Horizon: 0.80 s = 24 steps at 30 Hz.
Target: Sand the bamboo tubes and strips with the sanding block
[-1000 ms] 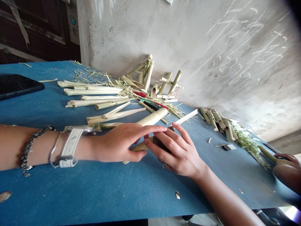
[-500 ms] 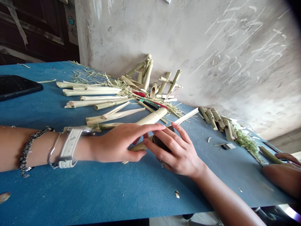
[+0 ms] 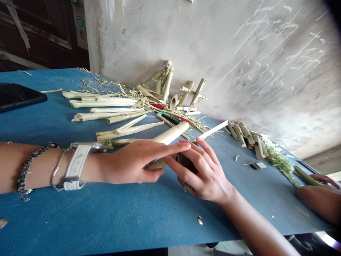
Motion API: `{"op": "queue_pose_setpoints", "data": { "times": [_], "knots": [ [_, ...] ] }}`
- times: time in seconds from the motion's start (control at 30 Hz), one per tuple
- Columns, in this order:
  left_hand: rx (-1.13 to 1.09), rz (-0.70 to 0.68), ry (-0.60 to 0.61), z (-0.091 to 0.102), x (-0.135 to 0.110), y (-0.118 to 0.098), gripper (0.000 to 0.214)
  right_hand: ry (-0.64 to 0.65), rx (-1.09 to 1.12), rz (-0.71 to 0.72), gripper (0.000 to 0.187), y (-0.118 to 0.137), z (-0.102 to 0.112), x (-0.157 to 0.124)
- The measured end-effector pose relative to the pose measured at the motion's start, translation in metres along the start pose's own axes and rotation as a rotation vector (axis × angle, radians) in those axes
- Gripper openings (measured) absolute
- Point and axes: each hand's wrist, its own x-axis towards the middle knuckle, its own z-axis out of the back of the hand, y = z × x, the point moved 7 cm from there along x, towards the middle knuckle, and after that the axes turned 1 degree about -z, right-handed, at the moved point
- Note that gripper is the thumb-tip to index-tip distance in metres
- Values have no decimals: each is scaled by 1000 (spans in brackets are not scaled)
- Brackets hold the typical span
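Observation:
My left hand [image 3: 133,160], with a white-strapped watch at its wrist, is closed around the near end of a bamboo strip [image 3: 157,164]. Its index finger reaches over to touch the fingers of my right hand [image 3: 205,170]. That right hand curls around a dark piece that looks like folded sandpaper [image 3: 186,163], pressed about the strip. Beyond my right fingers the pale far end of the strip sticks out up and to the right. Part of the dark piece and the strip's middle are hidden by my fingers. A thicker bamboo piece [image 3: 173,132] lies just behind my hands.
Split bamboo lengths [image 3: 103,104] and shavings cover the blue table [image 3: 106,217] behind. Bamboo assemblies [image 3: 167,83] lean on the wall. A phone [image 3: 21,96] lies far left. At right are bamboo pieces [image 3: 258,145] and another person's hand [image 3: 317,199].
The strip's far tip has shifted slightly up and to the right. My left index finger has edged right across my right fingers. Both hands keep their hold.

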Motion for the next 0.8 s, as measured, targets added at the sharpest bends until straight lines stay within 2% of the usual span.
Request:
{"op": "queue_pose_setpoints", "data": {
  "times": [0.13,0.33,0.6,0.8],
  "knots": [
    [-100,-3,-49,3,0,-1,71,-7,-9,5,30,0,2,0],
    [-244,186,-50,0,-1,10,73,-7,-49,6,35,-4,4,-1],
    [-243,148,-72,1,-1,9,72,34,-49,1,38,-4,-2,-2],
    [-232,143,-68,2,0,7,71,16,-65,13,38,-4,0,-2]
  ]
}}
